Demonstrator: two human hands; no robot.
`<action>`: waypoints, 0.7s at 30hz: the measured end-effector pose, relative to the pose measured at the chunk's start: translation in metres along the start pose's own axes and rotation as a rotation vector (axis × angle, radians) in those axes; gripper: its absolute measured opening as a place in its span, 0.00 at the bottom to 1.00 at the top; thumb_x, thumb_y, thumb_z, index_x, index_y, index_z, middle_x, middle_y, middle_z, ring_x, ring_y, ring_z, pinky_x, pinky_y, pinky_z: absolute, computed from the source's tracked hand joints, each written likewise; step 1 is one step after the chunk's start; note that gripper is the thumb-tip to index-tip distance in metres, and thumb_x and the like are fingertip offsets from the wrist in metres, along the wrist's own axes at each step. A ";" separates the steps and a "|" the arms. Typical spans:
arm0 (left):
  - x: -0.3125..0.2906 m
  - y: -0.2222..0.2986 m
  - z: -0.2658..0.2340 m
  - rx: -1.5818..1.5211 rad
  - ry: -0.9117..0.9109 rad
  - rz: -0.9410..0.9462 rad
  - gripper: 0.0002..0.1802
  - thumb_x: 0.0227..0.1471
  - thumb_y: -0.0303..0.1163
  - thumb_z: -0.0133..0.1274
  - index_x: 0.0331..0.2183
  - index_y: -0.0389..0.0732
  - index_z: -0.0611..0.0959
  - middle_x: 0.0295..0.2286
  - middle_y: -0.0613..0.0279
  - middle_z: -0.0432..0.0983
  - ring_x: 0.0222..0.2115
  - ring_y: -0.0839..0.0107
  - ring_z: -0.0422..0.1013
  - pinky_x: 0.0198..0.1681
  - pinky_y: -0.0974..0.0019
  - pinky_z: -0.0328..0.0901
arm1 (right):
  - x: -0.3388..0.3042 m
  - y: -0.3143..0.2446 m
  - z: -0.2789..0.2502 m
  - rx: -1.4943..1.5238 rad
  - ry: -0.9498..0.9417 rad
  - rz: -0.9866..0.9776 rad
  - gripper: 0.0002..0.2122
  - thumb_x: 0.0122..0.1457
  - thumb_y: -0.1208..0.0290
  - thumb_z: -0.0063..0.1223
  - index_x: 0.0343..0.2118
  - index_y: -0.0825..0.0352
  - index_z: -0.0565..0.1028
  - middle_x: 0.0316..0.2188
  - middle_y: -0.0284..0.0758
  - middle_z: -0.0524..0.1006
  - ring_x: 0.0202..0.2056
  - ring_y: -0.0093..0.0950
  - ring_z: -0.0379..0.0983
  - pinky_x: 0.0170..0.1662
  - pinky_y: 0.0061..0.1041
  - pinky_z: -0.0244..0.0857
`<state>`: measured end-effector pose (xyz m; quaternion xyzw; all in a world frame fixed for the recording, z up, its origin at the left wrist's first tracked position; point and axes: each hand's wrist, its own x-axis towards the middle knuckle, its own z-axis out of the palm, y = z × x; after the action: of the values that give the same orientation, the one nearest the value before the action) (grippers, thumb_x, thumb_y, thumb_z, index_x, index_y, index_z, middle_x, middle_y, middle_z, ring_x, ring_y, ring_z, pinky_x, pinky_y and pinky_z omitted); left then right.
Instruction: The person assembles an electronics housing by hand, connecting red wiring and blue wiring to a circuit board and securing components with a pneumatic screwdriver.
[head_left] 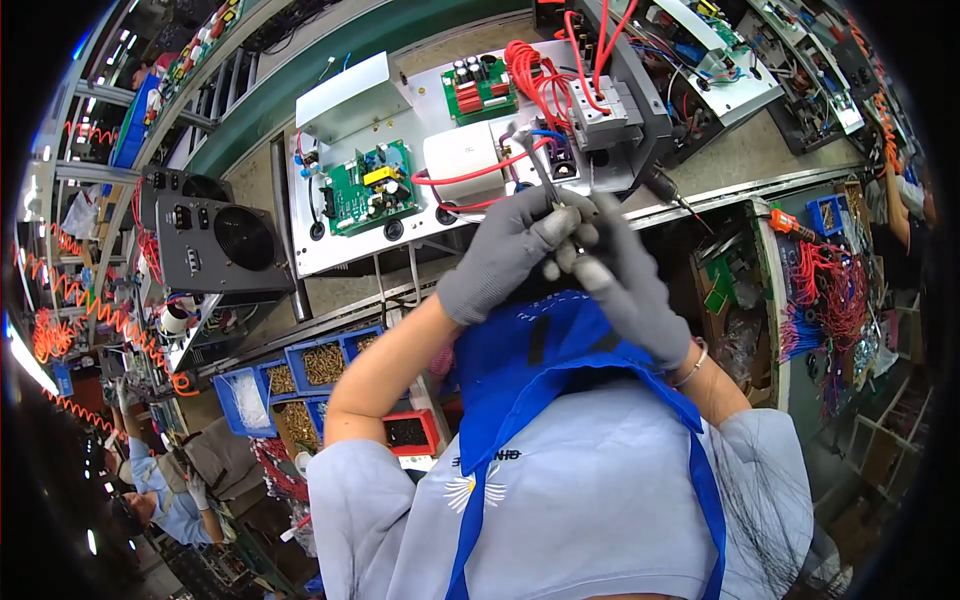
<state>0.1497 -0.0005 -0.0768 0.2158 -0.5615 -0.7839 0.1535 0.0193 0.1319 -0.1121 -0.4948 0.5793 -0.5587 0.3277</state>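
Observation:
My left hand (502, 250), in a grey work glove, is closed around a metal wrench (544, 172). The wrench points up and away, its head over the metal chassis (345, 252). My right hand (632, 290), gloved too and partly blurred, meets the left fingertips with its fingers drawn together. Whatever sits between those fingertips is too small to make out. Just beyond the hands, the chassis carries a white cylinder (462, 162), a red cable (455, 182), a green circuit board (372, 188) and a grey terminal block (603, 112).
Blue bins (322, 364) of small brass-coloured parts and a red bin (410, 432) stand at lower left. A black fan housing (215, 240) sits left of the chassis. A power screwdriver (672, 190) and an orange-handled tool (790, 224) lie right. Another person (175, 495) works far left.

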 end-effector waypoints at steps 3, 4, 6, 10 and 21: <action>-0.006 -0.014 0.005 0.044 0.056 -0.018 0.17 0.59 0.40 0.51 0.40 0.36 0.79 0.31 0.65 0.76 0.25 0.83 0.69 0.25 0.77 0.63 | 0.007 -0.022 0.003 0.150 -0.098 0.158 0.23 0.65 0.65 0.42 0.61 0.67 0.59 0.30 0.32 0.72 0.28 0.21 0.70 0.32 0.21 0.66; -0.007 -0.015 0.006 0.103 0.071 -0.031 0.17 0.58 0.40 0.52 0.40 0.36 0.79 0.32 0.65 0.76 0.25 0.82 0.70 0.25 0.76 0.64 | 0.005 -0.022 0.001 0.127 -0.089 0.266 0.21 0.65 0.67 0.42 0.60 0.67 0.61 0.26 0.30 0.71 0.24 0.20 0.69 0.29 0.20 0.65; -0.012 -0.014 0.002 0.412 0.133 0.070 0.17 0.56 0.40 0.54 0.40 0.37 0.80 0.32 0.64 0.76 0.28 0.78 0.71 0.28 0.74 0.65 | -0.004 -0.002 0.001 0.074 -0.011 0.200 0.18 0.63 0.72 0.44 0.56 0.67 0.67 0.22 0.32 0.72 0.18 0.23 0.69 0.24 0.21 0.64; -0.024 0.002 -0.015 1.115 0.433 0.548 0.15 0.44 0.38 0.63 0.35 0.43 0.82 0.34 0.59 0.76 0.34 0.59 0.73 0.34 0.62 0.68 | -0.009 0.021 -0.006 -0.424 0.143 -0.146 0.17 0.56 0.79 0.50 0.50 0.67 0.72 0.28 0.44 0.77 0.24 0.36 0.76 0.26 0.30 0.68; 0.035 0.011 -0.110 0.943 0.429 0.265 0.25 0.56 0.55 0.48 0.42 0.44 0.81 0.41 0.53 0.77 0.42 0.54 0.73 0.46 0.57 0.66 | 0.031 0.003 0.015 -0.707 0.080 -0.371 0.16 0.56 0.78 0.50 0.49 0.66 0.72 0.22 0.37 0.73 0.20 0.34 0.72 0.22 0.31 0.64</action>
<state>0.1754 -0.1102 -0.1029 0.3441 -0.8313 -0.3585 0.2491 0.0231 0.0977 -0.1125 -0.6513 0.6489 -0.3934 0.0079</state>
